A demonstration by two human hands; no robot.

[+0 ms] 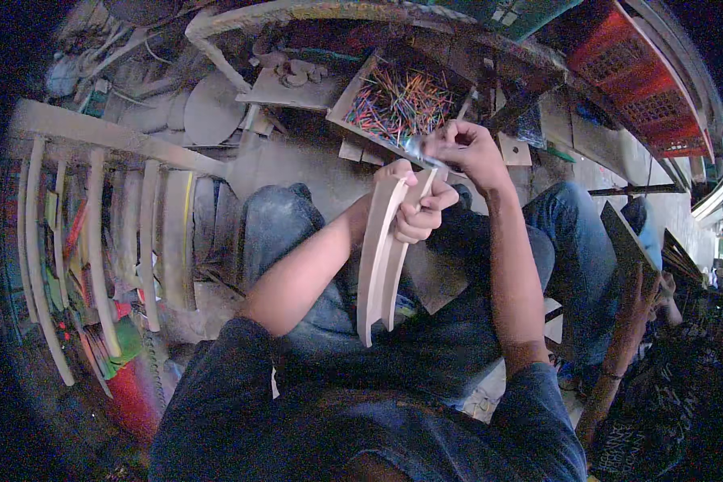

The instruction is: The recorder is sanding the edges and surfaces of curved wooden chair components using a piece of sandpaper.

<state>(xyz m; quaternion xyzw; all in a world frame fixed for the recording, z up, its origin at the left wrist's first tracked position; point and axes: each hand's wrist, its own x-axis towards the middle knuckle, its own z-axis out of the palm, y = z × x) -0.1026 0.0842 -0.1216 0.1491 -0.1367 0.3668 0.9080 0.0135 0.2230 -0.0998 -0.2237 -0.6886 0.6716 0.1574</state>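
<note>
My left hand (420,218) grips a pale, curved length with a channel down its middle (378,259), perhaps wood. It slants over my lap, its lower end reaching towards my body. Whether it is one grooved piece or two strips held together, I cannot tell. Just beyond its upper end, my right hand (471,147) pinches a small shiny object (419,147), too blurred to name. Right behind the hands stands an open wooden box (361,129) full of thin coloured sticks (406,99).
Slatted wooden rails (120,141) stand at my left, with a red container (129,391) below. A small board (295,87) holds a lumpy object. Red perforated panels (644,84) rise at the upper right. Another person's jeans-clad leg (569,223) and arm (623,337) are at my right.
</note>
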